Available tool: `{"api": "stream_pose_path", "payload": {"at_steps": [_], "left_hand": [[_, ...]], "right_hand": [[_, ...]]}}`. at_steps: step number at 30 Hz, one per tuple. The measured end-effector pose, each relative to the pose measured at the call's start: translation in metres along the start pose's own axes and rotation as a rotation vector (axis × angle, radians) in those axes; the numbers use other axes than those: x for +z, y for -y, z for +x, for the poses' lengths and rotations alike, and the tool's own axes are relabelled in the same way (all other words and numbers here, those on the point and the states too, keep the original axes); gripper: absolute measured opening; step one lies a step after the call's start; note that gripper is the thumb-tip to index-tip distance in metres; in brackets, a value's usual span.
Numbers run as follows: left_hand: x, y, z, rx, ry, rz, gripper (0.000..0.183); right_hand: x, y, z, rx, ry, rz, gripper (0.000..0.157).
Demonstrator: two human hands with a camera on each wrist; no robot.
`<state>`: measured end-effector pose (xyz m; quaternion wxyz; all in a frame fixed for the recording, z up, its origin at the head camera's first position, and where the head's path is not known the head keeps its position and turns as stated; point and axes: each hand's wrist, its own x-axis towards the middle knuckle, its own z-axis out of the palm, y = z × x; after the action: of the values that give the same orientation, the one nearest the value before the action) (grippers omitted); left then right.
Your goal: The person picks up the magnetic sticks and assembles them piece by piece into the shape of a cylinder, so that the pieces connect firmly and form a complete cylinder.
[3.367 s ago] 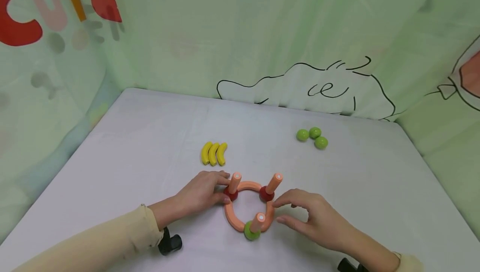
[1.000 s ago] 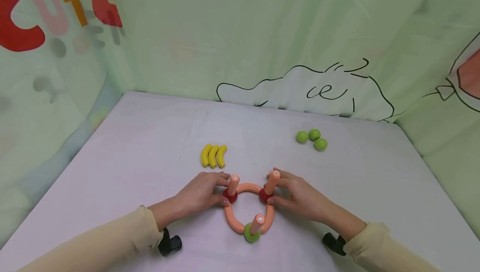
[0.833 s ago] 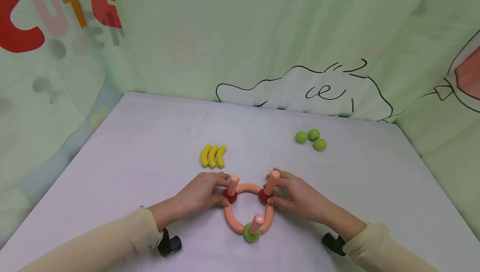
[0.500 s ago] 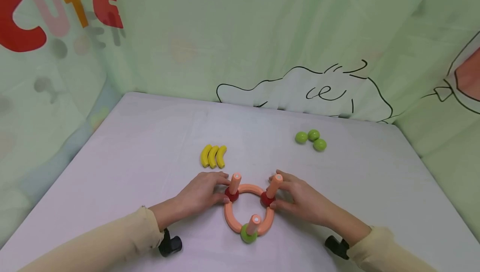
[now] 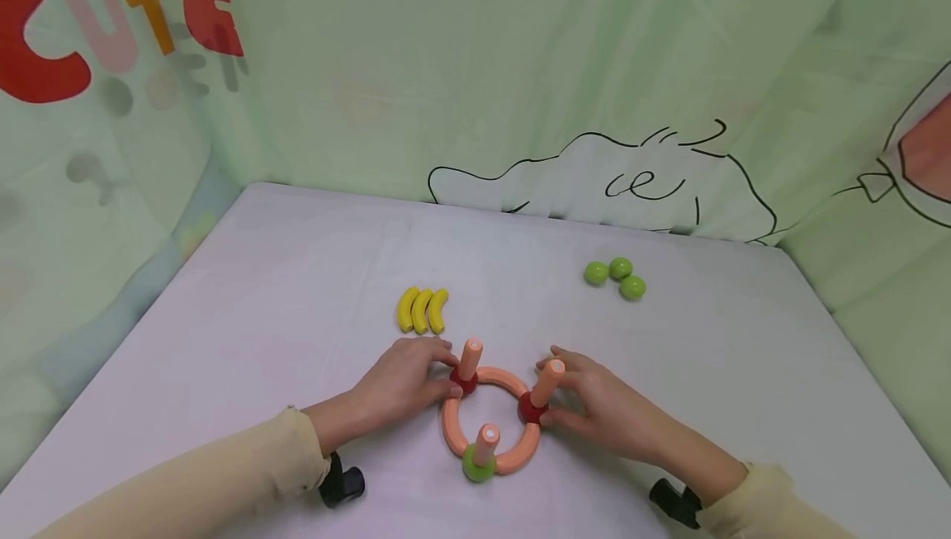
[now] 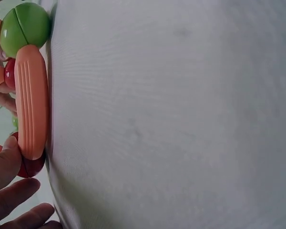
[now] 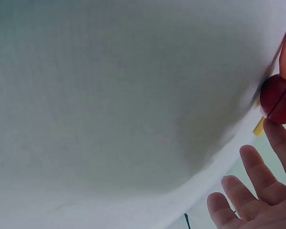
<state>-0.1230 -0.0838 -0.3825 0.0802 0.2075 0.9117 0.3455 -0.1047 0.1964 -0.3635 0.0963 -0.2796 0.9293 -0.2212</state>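
In the head view a ring of curved orange pieces [image 5: 451, 427] lies on the table, joined by two red balls and one green ball [image 5: 476, 466]. A short orange rod [image 5: 486, 442] stands up from each ball. My left hand [image 5: 404, 378] pinches the far-left red ball [image 5: 468, 384] between thumb and fingers. With thumb and index finger, my right hand [image 5: 617, 415] holds the right red ball [image 5: 530, 409]. The right wrist view shows its other fingers [image 7: 257, 171] spread away from that red ball [image 7: 276, 98].
Behind the ring, three yellow toy bananas [image 5: 422, 310] lie side by side on the white table [image 5: 297, 275]. Three loose green balls [image 5: 621, 268] sit together at the back right. A printed green cloth [image 5: 371, 68] hangs around the table's far and side edges.
My right hand has come to the right red ball. Since then both hands have turned the ring clockwise: the right ball moved nearer, the green ball left, the left ball slightly away.
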Motion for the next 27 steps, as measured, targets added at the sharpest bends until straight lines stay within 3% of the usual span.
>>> {"api": "stream_pose_path", "payload": {"at_steps": [4, 8, 11, 18, 27], "left_hand": [[-0.0012, -0.0019, -0.0012, -0.041, 0.0, 0.011, 0.032], [-0.004, -0.0038, -0.0053, -0.094, 0.061, 0.011, 0.053], [-0.0043, -0.0048, -0.0084, -0.09, 0.108, 0.008, 0.062], [-0.0017, -0.0067, -0.0078, -0.064, 0.129, 0.027, 0.055], [-0.0017, -0.0062, -0.0052, -0.061, 0.11, 0.016, 0.051]], "right_hand": [[0.0, 0.0003, -0.0025, -0.024, -0.001, -0.002, 0.021], [-0.0016, -0.001, -0.0024, -0.05, -0.002, -0.008, 0.025], [-0.0024, -0.0023, -0.0013, -0.059, 0.017, 0.013, 0.03], [0.0006, -0.0024, -0.0011, -0.048, 0.052, 0.041, 0.021], [0.0027, -0.0024, -0.0033, -0.053, 0.031, 0.004, 0.022]]}}
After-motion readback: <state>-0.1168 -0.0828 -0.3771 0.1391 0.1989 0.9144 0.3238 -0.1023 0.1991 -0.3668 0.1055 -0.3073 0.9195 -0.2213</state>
